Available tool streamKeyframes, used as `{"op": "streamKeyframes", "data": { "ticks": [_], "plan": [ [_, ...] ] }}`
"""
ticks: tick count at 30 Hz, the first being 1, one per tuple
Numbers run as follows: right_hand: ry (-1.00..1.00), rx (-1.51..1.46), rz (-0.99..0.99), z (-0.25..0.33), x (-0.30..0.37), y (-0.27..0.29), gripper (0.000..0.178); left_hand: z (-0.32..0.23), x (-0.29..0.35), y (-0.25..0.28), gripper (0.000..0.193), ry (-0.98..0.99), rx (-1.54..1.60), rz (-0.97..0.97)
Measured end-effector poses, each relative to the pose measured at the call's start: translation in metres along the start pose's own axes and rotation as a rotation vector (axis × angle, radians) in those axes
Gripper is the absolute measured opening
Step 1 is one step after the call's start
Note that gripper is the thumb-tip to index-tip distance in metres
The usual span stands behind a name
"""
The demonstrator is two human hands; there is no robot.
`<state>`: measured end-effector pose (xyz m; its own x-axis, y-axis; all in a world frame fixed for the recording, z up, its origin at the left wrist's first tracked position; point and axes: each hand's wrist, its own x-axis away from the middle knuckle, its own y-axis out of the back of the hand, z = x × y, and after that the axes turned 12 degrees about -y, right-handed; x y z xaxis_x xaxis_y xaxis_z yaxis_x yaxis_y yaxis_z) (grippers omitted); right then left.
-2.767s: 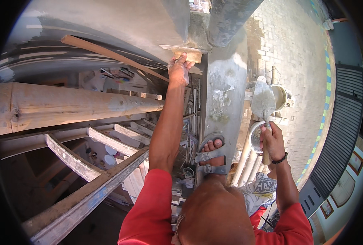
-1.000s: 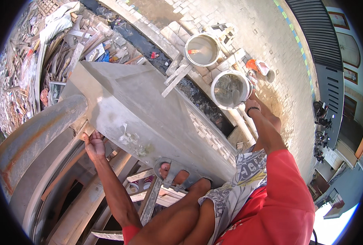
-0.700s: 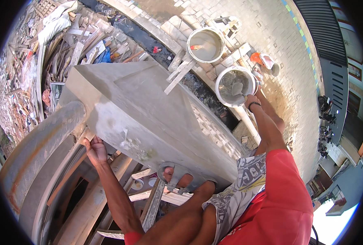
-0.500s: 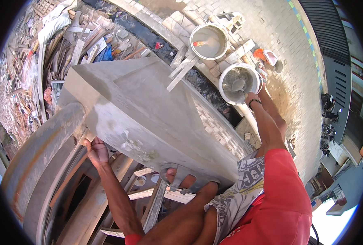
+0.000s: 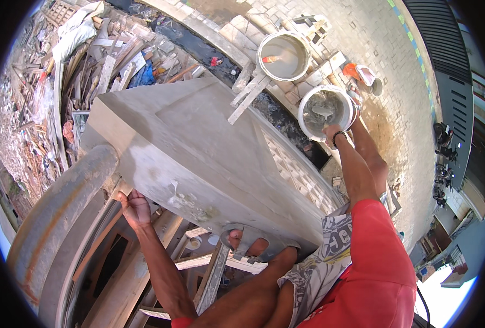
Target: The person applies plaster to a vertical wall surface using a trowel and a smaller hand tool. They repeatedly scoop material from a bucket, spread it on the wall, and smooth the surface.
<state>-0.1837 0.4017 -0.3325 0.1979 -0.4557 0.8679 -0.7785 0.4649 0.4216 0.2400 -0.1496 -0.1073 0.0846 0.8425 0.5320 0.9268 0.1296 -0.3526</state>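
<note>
My right hand (image 5: 331,134), with a dark beaded bracelet at the wrist, reaches over the near rim of a white bucket (image 5: 303,112) of wet grey mortar. Its fingers are closed on a trowel (image 5: 323,112), whose blade lies in the mortar; the handle is mostly hidden by the hand. My left hand (image 5: 136,209) is closed at the lower corner of a grey plastered ledge (image 5: 166,175), beside a thick rusty pipe (image 5: 62,213). Its fingers grip the ledge's edge, though the fingertips are partly hidden.
A second bucket (image 5: 260,57) of cloudy water holds something orange. Beyond the ledge runs a dark drainage channel (image 5: 179,38), with a heap of scrap timber (image 5: 106,71) at left. My bare foot (image 5: 235,238) rests on a metal support under the ledge. Motorbikes (image 5: 443,143) stand far right.
The whole view has shifted slightly. The trowel blade has turned a little in the mortar as my right hand moved with it. My left hand keeps its place at the ledge.
</note>
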Motion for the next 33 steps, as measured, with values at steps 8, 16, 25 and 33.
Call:
{"op": "streamKeyframes", "data": {
  "ticks": [8, 16, 25, 33],
  "plan": [
    [0.396, 0.56, -0.587, -0.01, -0.017, -0.005, 0.031, -0.003, 0.0, 0.001, 0.059, 0.023, 0.028, -0.006],
    [0.06, 0.031, -0.04, 0.017, 0.005, -0.009, 0.034, -0.007, 0.001, 0.006, 0.045, 0.051, 0.037, 0.081],
    [0.27, 0.345, -0.438, 0.023, 0.031, -0.019, 0.036, -0.009, 0.001, 0.004, 0.046, 0.083, 0.038, 0.1],
    [0.276, 0.384, -0.481, 0.029, 0.034, 0.006, 0.043, -0.008, 0.008, -0.007, 0.045, 0.069, 0.014, 0.062]
  ]
}}
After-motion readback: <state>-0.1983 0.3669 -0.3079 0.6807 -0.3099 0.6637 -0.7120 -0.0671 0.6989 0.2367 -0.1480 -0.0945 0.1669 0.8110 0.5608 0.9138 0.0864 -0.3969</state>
